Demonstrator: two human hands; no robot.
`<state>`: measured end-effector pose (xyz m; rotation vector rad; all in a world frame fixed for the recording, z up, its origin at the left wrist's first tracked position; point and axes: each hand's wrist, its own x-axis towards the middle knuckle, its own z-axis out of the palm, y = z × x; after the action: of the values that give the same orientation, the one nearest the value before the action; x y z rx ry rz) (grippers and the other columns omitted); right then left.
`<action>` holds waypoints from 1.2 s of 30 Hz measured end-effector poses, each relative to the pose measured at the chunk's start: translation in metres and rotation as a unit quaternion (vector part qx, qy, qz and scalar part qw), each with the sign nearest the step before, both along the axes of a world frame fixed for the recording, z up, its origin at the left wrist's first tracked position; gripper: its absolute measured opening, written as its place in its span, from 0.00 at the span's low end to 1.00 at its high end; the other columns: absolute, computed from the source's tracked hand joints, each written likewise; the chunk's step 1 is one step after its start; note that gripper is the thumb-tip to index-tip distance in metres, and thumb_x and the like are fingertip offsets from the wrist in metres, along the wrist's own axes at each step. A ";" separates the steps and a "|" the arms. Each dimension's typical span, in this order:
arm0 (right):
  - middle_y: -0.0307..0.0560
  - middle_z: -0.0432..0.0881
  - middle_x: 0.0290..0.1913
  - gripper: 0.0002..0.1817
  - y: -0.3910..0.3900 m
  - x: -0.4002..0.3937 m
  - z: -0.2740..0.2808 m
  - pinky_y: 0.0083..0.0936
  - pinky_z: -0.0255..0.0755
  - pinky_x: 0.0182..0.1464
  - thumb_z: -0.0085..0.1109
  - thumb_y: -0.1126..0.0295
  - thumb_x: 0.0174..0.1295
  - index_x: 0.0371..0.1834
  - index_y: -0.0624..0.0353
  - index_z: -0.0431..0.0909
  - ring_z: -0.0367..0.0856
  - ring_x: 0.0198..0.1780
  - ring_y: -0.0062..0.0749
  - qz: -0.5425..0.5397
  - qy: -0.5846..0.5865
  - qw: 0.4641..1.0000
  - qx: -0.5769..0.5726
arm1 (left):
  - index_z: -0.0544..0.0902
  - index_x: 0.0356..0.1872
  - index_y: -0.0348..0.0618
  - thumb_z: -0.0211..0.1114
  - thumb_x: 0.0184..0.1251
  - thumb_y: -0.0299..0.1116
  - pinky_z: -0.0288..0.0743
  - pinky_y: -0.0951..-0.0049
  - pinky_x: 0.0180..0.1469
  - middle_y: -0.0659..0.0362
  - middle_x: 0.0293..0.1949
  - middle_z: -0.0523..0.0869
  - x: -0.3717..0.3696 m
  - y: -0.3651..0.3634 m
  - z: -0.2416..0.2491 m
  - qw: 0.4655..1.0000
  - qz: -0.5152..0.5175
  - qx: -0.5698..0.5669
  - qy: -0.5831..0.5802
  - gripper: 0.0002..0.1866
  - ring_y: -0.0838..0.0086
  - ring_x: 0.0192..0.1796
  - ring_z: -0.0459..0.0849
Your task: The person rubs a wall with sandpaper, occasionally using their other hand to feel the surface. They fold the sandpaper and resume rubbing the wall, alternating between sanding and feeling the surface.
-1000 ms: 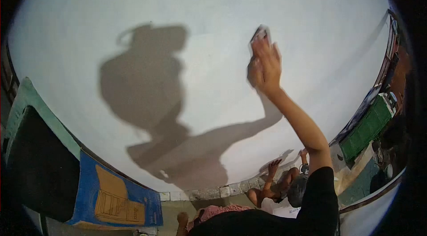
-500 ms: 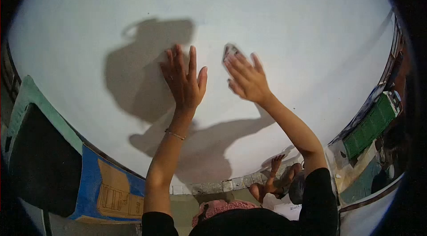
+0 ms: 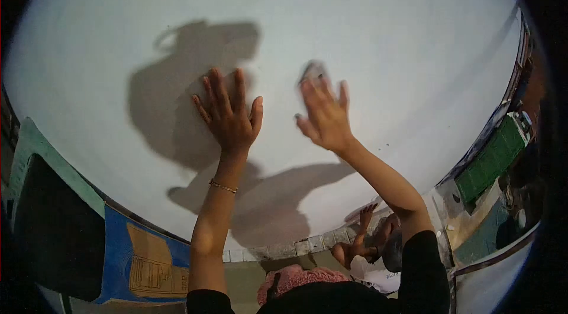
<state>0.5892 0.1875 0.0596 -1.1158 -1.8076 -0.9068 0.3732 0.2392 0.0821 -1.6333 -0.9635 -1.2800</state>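
Note:
My left hand (image 3: 228, 118) lies flat on the white wall (image 3: 378, 24) with its fingers spread, holding nothing. A thin bracelet (image 3: 223, 186) circles that wrist. To its right, my right hand (image 3: 325, 116) presses a small flat greyish sheet (image 3: 313, 69) against the wall. The fingers cover most of the sheet, and its upper edge shows blurred beyond the fingertips. Motion smears this hand slightly, and what the sheet is made of cannot be made out. Shadows of my head and arms fall on the wall around and below my left hand.
At the lower right, another person (image 3: 378, 246) in a white top is low by the wall's foot, one hand raised. A chair (image 3: 56, 225) with a dark back and a blue and brown printed cardboard box (image 3: 145, 258) stand lower left. A green panel (image 3: 491, 163) is at the right.
My left hand has shifted left and slightly down across the wall. My right hand has turned more upright and moved slightly left with the sheet still beneath its fingers.

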 end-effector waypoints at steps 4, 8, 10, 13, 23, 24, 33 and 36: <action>0.44 0.65 0.71 0.32 -0.003 0.011 0.000 0.50 0.37 0.73 0.56 0.56 0.61 0.69 0.51 0.64 0.57 0.73 0.40 0.029 -0.005 1.000 0.006 | 0.56 0.74 0.54 0.48 0.70 0.53 0.34 0.39 0.71 0.45 0.75 0.49 0.001 -0.002 0.003 1.000 -0.006 0.007 0.004 0.34 0.48 0.76 0.47; 0.50 0.62 0.72 0.34 0.000 0.003 -0.002 0.53 0.33 0.73 0.55 0.61 0.60 0.70 0.60 0.61 0.55 0.74 0.46 0.019 0.179 0.977 0.116 | 0.56 0.74 0.53 0.45 0.71 0.54 0.34 0.38 0.71 0.45 0.75 0.48 -0.004 -0.002 0.000 1.000 0.000 -0.002 0.017 0.34 0.47 0.76 0.46; 0.52 0.61 0.72 0.33 -0.007 0.001 -0.023 0.54 0.35 0.73 0.54 0.60 0.61 0.70 0.59 0.63 0.55 0.74 0.46 0.020 0.009 1.000 -0.019 | 0.55 0.74 0.53 0.44 0.71 0.55 0.34 0.38 0.71 0.44 0.75 0.47 -0.005 -0.001 -0.004 1.000 -0.003 -0.008 0.023 0.34 0.47 0.76 0.45; 0.53 0.60 0.72 0.32 -0.005 0.016 -0.031 0.53 0.35 0.73 0.54 0.60 0.61 0.69 0.59 0.64 0.55 0.74 0.47 0.018 -0.026 0.999 0.014 | 0.54 0.75 0.54 0.46 0.71 0.53 0.32 0.38 0.71 0.44 0.75 0.46 -0.008 0.000 -0.025 1.000 -0.014 -0.005 0.018 0.34 0.47 0.76 0.43; 0.55 0.63 0.70 0.30 0.003 0.011 -0.055 0.57 0.27 0.72 0.55 0.60 0.60 0.66 0.58 0.68 0.56 0.74 0.46 0.003 0.084 0.994 0.063 | 0.51 0.75 0.54 0.53 0.68 0.47 0.25 0.37 0.70 0.43 0.76 0.41 -0.006 -0.004 -0.073 0.998 -0.025 -0.038 0.039 0.37 0.46 0.77 0.37; 0.58 0.62 0.71 0.30 0.002 0.006 -0.055 0.58 0.27 0.72 0.55 0.62 0.60 0.66 0.60 0.68 0.55 0.74 0.48 -0.011 0.177 0.981 0.072 | 0.51 0.75 0.53 0.54 0.68 0.46 0.24 0.35 0.70 0.42 0.75 0.41 -0.008 -0.006 -0.076 0.997 -0.023 -0.059 0.043 0.37 0.45 0.77 0.36; 0.58 0.59 0.72 0.30 0.002 -0.022 -0.141 0.62 0.23 0.70 0.60 0.56 0.57 0.64 0.53 0.72 0.51 0.74 0.54 0.004 0.149 0.989 0.024 | 0.59 0.71 0.48 0.51 0.71 0.48 0.27 0.25 0.65 0.32 0.73 0.40 -0.026 -0.016 -0.154 0.987 0.013 -0.134 0.092 0.31 0.36 0.74 0.32; 0.57 0.62 0.70 0.30 -0.002 -0.036 -0.175 0.62 0.22 0.70 0.61 0.57 0.56 0.63 0.52 0.73 0.52 0.75 0.51 0.018 0.194 0.981 -0.001 | 0.58 0.71 0.49 0.47 0.73 0.52 0.28 0.25 0.65 0.32 0.73 0.39 -0.032 -0.018 -0.188 0.986 -0.001 -0.136 0.092 0.31 0.36 0.74 0.32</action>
<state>0.5534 0.1858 -0.1151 -1.1655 -1.5009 -0.6150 0.3408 0.2209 -0.1058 -1.9250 -1.0553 -1.0094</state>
